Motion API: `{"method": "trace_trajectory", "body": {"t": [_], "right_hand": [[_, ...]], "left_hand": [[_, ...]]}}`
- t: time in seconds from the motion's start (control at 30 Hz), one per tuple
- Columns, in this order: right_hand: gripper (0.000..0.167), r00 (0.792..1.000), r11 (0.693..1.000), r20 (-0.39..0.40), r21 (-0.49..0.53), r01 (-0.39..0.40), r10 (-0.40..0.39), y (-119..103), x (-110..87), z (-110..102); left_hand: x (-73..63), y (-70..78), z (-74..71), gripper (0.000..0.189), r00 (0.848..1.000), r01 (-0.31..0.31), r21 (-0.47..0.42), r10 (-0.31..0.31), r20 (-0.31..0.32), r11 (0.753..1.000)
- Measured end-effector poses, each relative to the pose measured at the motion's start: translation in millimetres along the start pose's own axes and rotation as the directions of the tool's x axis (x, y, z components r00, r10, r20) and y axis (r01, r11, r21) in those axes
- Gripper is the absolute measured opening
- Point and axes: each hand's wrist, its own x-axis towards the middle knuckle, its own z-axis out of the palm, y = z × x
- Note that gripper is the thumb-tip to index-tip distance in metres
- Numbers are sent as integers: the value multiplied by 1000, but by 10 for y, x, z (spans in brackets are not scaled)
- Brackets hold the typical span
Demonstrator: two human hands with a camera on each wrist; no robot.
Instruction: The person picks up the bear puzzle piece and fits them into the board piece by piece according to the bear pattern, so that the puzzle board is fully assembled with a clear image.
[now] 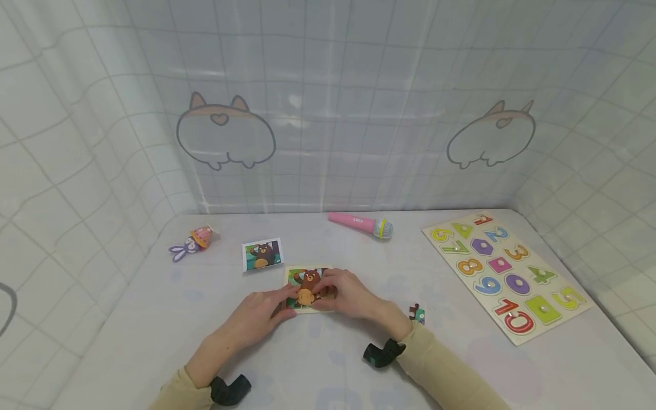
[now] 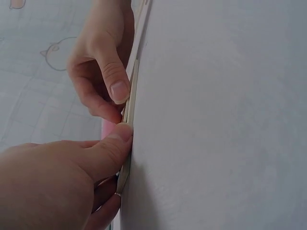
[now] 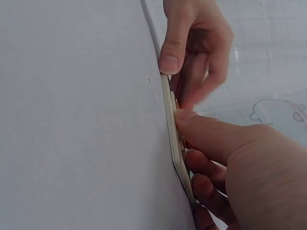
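A small bear jigsaw puzzle in a pale wooden tray (image 1: 306,311) lies flat on the white table. Against its left end, my left hand (image 1: 254,316) holds the tray, thumb at the near edge and fingers at the picture. Over the right part of the picture, my right hand (image 1: 351,293) pinches a puzzle piece, mostly hidden beneath the fingers. In the right wrist view, the right thumb rests along the tray's edge (image 3: 175,148). A loose puzzle piece (image 1: 417,314) lies beside the right wrist. Behind the tray, a card (image 1: 263,254) carries a similar bear picture.
A pink toy microphone (image 1: 359,223) lies at the back. At the right is a wooden number-and-shape board (image 1: 504,310). A purple rabbit toy (image 1: 192,244) lies at the back left. A tiled-pattern curtain (image 1: 328,142) encloses the table's back and sides.
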Motion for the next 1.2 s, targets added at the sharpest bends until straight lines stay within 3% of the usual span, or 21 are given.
{"method": "trace_trajectory", "body": {"t": [0.27, 0.53, 1.07, 1.2], "right_hand": [[17, 999, 999, -6, -16, -35, 35, -7, 2, 13], [16, 997, 997, -19, -20, -73, 72, -20, 11, 30], [9, 998, 1000, -62, 12, -25, 25, -17, 0, 14], [7, 995, 999, -89, 27, -45, 47, 14, -6, -13]], "left_hand": [[-6, 1, 16, 41, 994, -106, 56, 105, 18, 993], [-20, 62, 19, 40, 992, -129, 147, 130, 3, 981], [-16, 61, 66, 38, 983, -180, 57, 181, -19, 982], [-25, 74, 61, 37, 979, -198, 68, 200, -27, 978]]}}
